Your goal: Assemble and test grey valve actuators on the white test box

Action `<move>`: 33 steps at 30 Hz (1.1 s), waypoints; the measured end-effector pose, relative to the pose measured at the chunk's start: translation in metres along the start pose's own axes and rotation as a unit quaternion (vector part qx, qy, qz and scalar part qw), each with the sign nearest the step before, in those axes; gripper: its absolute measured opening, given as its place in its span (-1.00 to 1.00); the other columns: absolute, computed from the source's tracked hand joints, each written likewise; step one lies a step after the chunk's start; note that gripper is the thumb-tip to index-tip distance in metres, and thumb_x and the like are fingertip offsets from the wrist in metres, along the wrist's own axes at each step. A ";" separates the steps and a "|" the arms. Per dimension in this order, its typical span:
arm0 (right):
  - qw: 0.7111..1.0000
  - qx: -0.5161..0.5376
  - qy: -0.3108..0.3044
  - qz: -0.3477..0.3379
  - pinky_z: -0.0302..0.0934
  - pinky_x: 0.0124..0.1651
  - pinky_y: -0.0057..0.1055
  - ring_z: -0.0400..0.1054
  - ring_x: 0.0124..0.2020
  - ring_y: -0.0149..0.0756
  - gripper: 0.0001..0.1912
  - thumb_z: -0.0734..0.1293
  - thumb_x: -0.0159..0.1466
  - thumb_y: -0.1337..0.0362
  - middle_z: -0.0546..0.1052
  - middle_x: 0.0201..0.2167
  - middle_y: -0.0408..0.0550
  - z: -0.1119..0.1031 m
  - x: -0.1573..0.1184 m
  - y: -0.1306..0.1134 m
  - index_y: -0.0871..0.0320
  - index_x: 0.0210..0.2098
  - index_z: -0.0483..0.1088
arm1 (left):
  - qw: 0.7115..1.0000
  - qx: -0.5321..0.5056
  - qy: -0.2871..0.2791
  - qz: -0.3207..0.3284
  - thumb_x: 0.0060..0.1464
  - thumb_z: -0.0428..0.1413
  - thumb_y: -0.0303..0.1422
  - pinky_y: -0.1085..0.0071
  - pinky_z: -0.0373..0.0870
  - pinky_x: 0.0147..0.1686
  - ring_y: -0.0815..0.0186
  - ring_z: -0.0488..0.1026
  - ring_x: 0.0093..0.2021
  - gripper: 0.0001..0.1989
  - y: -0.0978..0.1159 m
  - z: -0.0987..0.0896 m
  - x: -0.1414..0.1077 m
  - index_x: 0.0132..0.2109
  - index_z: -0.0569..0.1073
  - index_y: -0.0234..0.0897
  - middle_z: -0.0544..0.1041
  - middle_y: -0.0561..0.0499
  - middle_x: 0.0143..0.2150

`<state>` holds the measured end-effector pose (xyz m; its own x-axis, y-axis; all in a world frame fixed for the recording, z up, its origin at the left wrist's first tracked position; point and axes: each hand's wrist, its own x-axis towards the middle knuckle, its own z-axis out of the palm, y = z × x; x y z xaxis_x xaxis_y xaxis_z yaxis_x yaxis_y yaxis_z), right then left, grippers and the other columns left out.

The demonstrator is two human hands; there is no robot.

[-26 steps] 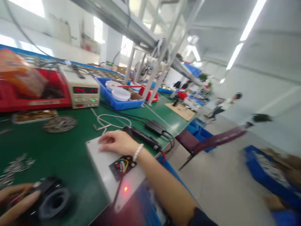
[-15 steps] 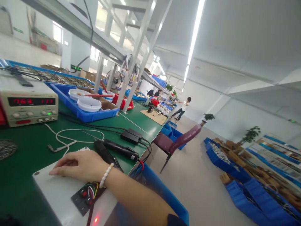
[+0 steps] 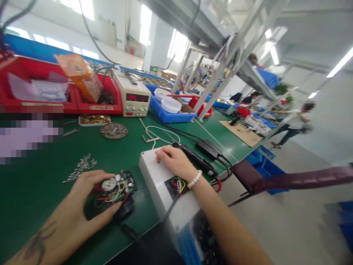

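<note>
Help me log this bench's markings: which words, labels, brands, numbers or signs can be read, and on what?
None reads with certainty.
Power supply: red digits lit, too blurred to quote.
Red bin: front label, too blurred.
Orange bag: print, too blurred.
Black cylindrical tool: pale label, too small.

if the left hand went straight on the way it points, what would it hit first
With the circuit-board unit in its grasp, the left hand would probably meet the left side of the pale box first, though depth is hard to judge.
</note>
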<state>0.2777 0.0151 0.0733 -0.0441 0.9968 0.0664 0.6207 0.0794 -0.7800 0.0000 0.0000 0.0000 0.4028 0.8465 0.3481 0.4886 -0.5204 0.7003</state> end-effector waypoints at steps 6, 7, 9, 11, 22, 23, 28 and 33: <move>0.999 -0.011 0.004 -0.038 0.10 -0.24 -0.41 0.29 -0.39 -0.33 -0.64 0.25 0.42 0.14 0.44 -0.48 -0.17 -0.003 0.000 0.003 0.16 -0.44 0.44 | 0.998 -0.024 -0.043 -0.027 0.27 0.11 -0.05 0.13 0.45 0.17 0.09 0.46 0.14 -0.56 0.011 -0.010 -0.004 0.19 0.28 -0.09 0.40 -0.08 0.21; 0.999 -0.017 0.005 -0.041 0.09 -0.25 -0.40 0.28 -0.40 -0.33 -0.63 0.24 0.42 0.11 0.43 -0.49 -0.17 -0.003 0.000 0.003 0.16 -0.44 0.44 | 0.998 -0.023 -0.049 -0.025 0.28 0.10 -0.05 0.13 0.44 0.19 0.08 0.44 0.18 -0.55 0.011 -0.012 -0.003 0.20 0.27 -0.08 0.39 -0.08 0.23; 0.999 -0.029 0.007 -0.044 0.09 -0.27 -0.40 0.27 -0.42 -0.33 -0.61 0.24 0.41 0.07 0.42 -0.50 -0.17 -0.003 0.000 0.001 0.16 -0.44 0.45 | 0.997 -0.024 -0.076 -0.006 0.33 0.05 -0.08 0.16 0.41 0.23 0.09 0.39 0.27 -0.55 0.010 -0.018 -0.004 0.28 0.21 -0.03 0.35 -0.06 0.29; 0.998 -0.038 0.011 -0.046 0.08 -0.29 -0.39 0.26 -0.43 -0.34 -0.60 0.25 0.41 0.06 0.42 -0.51 -0.17 -0.003 0.000 0.001 0.16 -0.44 0.46 | 0.992 -0.038 -0.119 0.019 0.38 -0.04 -0.14 0.19 0.37 0.29 0.11 0.32 0.36 -0.53 0.010 -0.022 -0.006 0.36 0.12 0.04 0.29 -0.02 0.38; 0.981 0.007 0.139 -0.132 0.30 -0.12 -0.38 0.39 -0.24 -0.31 -0.74 0.44 0.34 0.13 0.54 -0.20 -0.11 -0.006 -0.008 -0.004 0.11 -0.07 0.46 | 0.986 -0.061 -0.155 0.003 0.26 0.14 -0.16 0.12 0.33 0.34 0.07 0.29 0.40 -0.35 0.015 -0.017 -0.005 0.39 0.08 0.05 0.23 -0.03 0.44; 0.982 0.011 0.119 -0.144 0.33 -0.08 -0.38 0.40 -0.21 -0.31 -0.66 0.47 0.33 0.13 0.53 -0.12 -0.09 -0.005 -0.015 -0.013 0.11 0.03 0.44 | 0.984 -0.062 -0.167 0.009 0.27 0.14 -0.09 0.12 0.36 0.32 0.06 0.30 0.39 -0.33 0.013 -0.018 -0.005 0.40 0.05 0.07 0.23 -0.03 0.44; 0.977 -0.122 -0.113 -0.131 0.39 0.14 -0.24 0.42 -0.01 -0.15 -0.09 0.64 0.15 0.28 0.42 0.19 0.18 0.033 -0.053 -0.056 0.35 0.35 0.18 | 0.982 -0.049 -0.180 0.035 0.37 0.03 -0.13 0.21 0.37 0.32 0.16 0.31 0.38 -0.44 0.007 -0.019 -0.006 0.40 0.03 0.05 0.23 -0.03 0.44; 0.982 -0.121 -0.098 -0.104 0.29 0.32 -0.22 0.31 0.25 -0.09 -0.16 0.58 0.17 0.49 0.41 0.21 0.20 0.076 -0.065 -0.059 0.43 0.34 0.18 | 0.984 -0.067 -0.146 0.079 0.34 0.07 -0.24 0.39 0.32 0.33 0.25 0.32 0.37 -0.45 0.011 -0.018 -0.007 0.38 0.08 -0.03 0.29 -0.04 0.40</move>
<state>0.1847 -0.0539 0.0679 -0.3248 0.9433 0.0682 0.7489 0.3006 -0.5906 -0.0118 -0.0099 0.0168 0.6804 0.6775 0.2794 0.3026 -0.6070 0.7348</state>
